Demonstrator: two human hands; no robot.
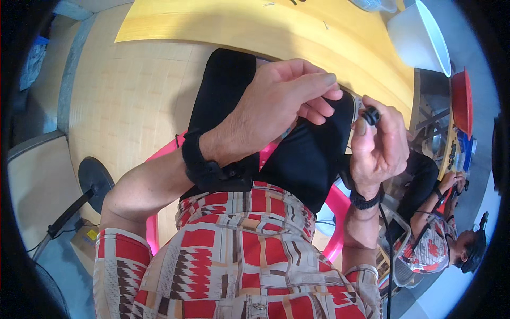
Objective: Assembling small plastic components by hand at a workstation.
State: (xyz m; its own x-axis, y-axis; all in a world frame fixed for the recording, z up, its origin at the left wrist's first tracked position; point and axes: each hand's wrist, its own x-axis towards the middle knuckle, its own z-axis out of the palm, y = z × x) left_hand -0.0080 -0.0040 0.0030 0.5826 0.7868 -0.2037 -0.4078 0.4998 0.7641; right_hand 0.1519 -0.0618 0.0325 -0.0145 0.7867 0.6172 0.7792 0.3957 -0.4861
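My right hand (383,139) is raised over my right thigh near the table edge. Its thumb and forefinger pinch a small black ridged, round part (371,115). Just to the left, my left hand (292,98) is turned toward it, thumb and forefinger drawn together and the other fingers curled. Whatever sits between those fingertips, if anything, is too small to make out. The two hands are apart, with a short gap between the left fingertips and the black part. Black straps circle both wrists.
Ahead lies a yellow tabletop (212,24) with tiny pieces near its far side. A white basin (419,40) stands at its right end, with a red basin (462,103) beyond. A co-worker (433,239) sits at right. Left stands a black round stand base (95,183); I sit on a pink stool (336,212).
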